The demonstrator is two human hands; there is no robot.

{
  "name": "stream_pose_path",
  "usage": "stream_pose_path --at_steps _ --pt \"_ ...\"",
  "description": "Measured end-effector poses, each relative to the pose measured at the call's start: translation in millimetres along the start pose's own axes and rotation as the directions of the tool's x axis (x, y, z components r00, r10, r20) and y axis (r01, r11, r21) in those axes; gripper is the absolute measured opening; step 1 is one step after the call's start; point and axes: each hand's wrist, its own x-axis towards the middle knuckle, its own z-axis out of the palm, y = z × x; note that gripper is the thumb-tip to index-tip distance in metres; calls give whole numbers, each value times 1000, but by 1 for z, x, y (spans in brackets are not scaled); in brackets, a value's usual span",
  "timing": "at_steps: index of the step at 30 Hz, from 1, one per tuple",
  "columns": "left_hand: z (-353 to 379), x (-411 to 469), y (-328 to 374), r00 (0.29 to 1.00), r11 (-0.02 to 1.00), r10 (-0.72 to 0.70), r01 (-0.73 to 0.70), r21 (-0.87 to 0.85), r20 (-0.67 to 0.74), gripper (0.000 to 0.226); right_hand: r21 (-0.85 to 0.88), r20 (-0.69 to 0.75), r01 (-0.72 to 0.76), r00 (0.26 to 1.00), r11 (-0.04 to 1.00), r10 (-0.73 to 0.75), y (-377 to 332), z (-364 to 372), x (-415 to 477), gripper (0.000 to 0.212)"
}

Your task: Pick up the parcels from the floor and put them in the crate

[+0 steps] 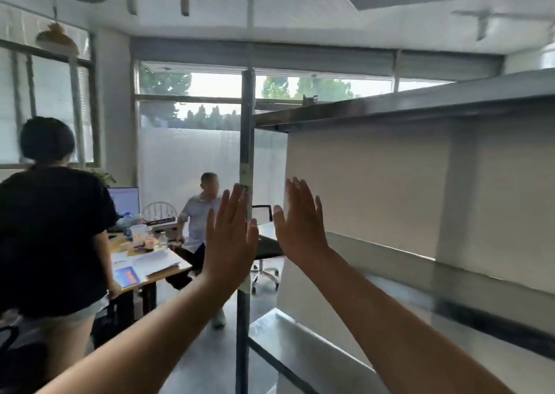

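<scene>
Both my arms are stretched out in front of me at chest height. My left hand (229, 237) is flat with its fingers together and pointing up, and it holds nothing. My right hand (298, 228) is raised the same way a short gap to its right, also with nothing in it. The two hands frame the upright post (247, 129) of a metal shelving rack. No parcel and no crate is in view; the floor close to me is out of the picture.
A metal rack with bare steel shelves (420, 108) fills the right side. A person in a dark shirt (51, 228) stands close at the left. Another person (199, 213) sits beyond a cluttered wooden desk (150, 264). An office chair (265, 252) stands behind the post.
</scene>
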Motion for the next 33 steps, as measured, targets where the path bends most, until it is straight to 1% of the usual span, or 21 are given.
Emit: stream_pose_path --at_steps 2,4,6,8,11,14,19,24,27,30,33 --pt "5 -1 27 997 995 77 -77 -61 4 57 -111 -30 -32 999 993 29 10 -31 -12 58" --pt "10 -4 56 995 986 99 -94 -136 24 58 -189 -52 -79 996 979 71 20 -66 -28 59" --pt "15 -9 87 991 978 121 -109 -176 61 57 -271 -62 -122 992 955 109 31 -103 -47 61" --pt "16 -16 121 982 966 173 -154 -209 77 58 -348 -84 -173 985 921 153 43 -142 -63 61" --pt "8 -27 183 958 933 269 -235 -274 94 59 -442 -183 -281 958 852 221 59 -205 -88 61" --pt "-1 -42 250 940 900 319 -260 -349 122 59 -526 -246 -358 932 771 265 76 -267 -121 62" --pt "-7 -87 371 896 814 428 -326 -480 118 59 -590 -331 -483 876 647 352 108 -371 -199 62" --pt "-14 -152 497 822 716 554 -389 -579 132 59 -662 -404 -581 808 472 428 133 -478 -302 63" --pt "-28 -203 571 782 632 609 -375 -679 134 59 -666 -459 -649 745 367 484 139 -537 -369 63" --pt "-44 -265 637 700 525 704 -401 -751 118 59 -644 -526 -711 680 282 510 139 -589 -441 64" --pt "-59 -327 688 604 391 794 -416 -821 72 60 -601 -608 -780 586 172 535 134 -632 -516 65"
